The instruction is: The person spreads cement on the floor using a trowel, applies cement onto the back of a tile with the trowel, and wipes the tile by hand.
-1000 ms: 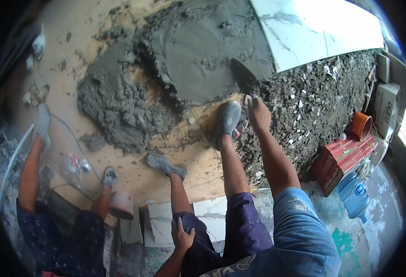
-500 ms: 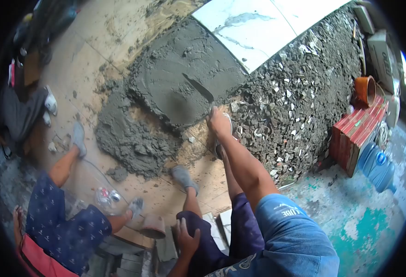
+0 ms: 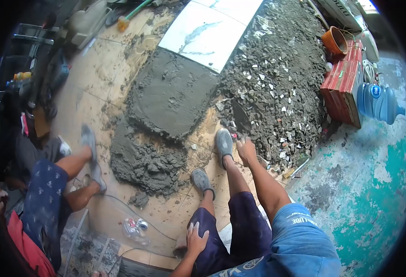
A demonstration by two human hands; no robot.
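Observation:
My right hand (image 3: pixel 246 151) is closed around the handle of a trowel, whose dark blade (image 3: pixel 241 119) lies over the rubble (image 3: pixel 277 92) right of my shoe. With fingers spread, my left hand (image 3: pixel 197 238) rests on my purple-clad knee and holds nothing. Ahead of my feet is a smoothed bed of wet grey mortar (image 3: pixel 170 94), bordered at its far side by white marbled tiles (image 3: pixel 207 30). A rougher mortar heap (image 3: pixel 147 166) sits on the near side of that bed.
A co-worker in patterned navy shorts (image 3: pixel 45 189) sits at the left, legs stretched toward the mortar heap. Plastic bottles (image 3: pixel 136 228) lie on the floor between us. At the right stand an orange pot (image 3: pixel 334 42), red boxes (image 3: pixel 344 85) and a blue water jug (image 3: pixel 379 102).
My right hand and the trowel have moved off the mortar bed, rightward onto the rubble. The view has turned to the right. The co-worker's legs have shifted closer together.

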